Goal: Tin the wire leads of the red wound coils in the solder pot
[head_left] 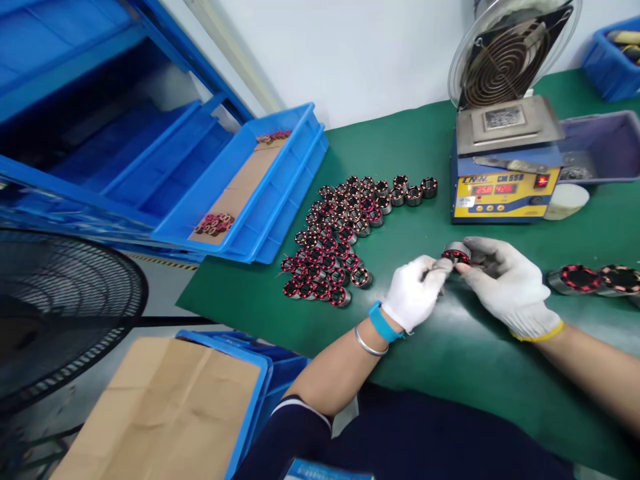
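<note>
Both my hands wear white gloves and meet over the green table (pixel 400 347). Between them is a motor stator (pixel 456 252), a grey metal ring with red and black windings. My right hand (pixel 507 283) grips its right side with thumb and fingers. My left hand (pixel 416 288) pinches at its lower left edge; its fingertips partly hide what they hold there. To the left stand many similar stators (pixel 340 233), some with copper-coloured and some with red windings. More stators (pixel 580 279) stand in a row to the right of my right hand.
A solder pot (pixel 505 193) with a lit display stands behind my hands, a fan (pixel 500 70) behind it. A grey-purple bin (pixel 607 133) sits right of it. Blue crates (pixel 285 193) are at the left, a black fan (pixel 65 313) and cardboard-covered crate (pixel 175 400) lower left.
</note>
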A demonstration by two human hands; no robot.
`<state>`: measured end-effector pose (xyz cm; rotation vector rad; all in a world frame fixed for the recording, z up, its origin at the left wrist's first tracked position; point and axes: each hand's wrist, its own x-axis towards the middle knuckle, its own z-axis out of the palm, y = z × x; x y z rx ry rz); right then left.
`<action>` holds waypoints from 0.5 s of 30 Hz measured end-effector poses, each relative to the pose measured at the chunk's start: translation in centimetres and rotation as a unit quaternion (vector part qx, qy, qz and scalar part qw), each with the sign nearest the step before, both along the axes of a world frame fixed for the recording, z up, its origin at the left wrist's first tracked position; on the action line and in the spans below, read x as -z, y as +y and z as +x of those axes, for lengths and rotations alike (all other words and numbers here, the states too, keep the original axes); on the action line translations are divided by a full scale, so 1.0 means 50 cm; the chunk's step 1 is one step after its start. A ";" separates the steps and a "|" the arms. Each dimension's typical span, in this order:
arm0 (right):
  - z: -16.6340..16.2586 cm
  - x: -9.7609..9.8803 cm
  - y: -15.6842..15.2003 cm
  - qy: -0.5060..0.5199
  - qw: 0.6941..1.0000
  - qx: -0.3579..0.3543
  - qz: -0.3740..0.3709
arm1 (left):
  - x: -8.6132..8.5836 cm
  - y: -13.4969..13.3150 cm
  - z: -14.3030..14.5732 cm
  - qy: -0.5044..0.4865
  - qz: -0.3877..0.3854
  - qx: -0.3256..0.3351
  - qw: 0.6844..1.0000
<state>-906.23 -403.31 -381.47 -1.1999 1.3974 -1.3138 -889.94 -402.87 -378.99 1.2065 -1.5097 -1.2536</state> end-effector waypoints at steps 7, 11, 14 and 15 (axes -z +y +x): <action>-0.027 -0.023 -0.013 0.060 0.996 0.043 -0.055 | 0.020 0.003 0.009 0.106 -0.027 -0.103 0.989; -0.083 -0.101 -0.085 0.233 0.963 0.093 -0.103 | 0.048 -0.028 0.002 0.052 -0.021 -0.072 0.996; -0.130 -0.191 -0.186 0.400 0.901 0.100 -0.131 | 0.059 -0.039 -0.013 -0.045 -0.027 -0.015 0.999; -0.143 -0.223 -0.223 0.435 0.885 0.096 -0.134 | 0.060 -0.040 -0.016 -0.072 -0.033 0.000 0.997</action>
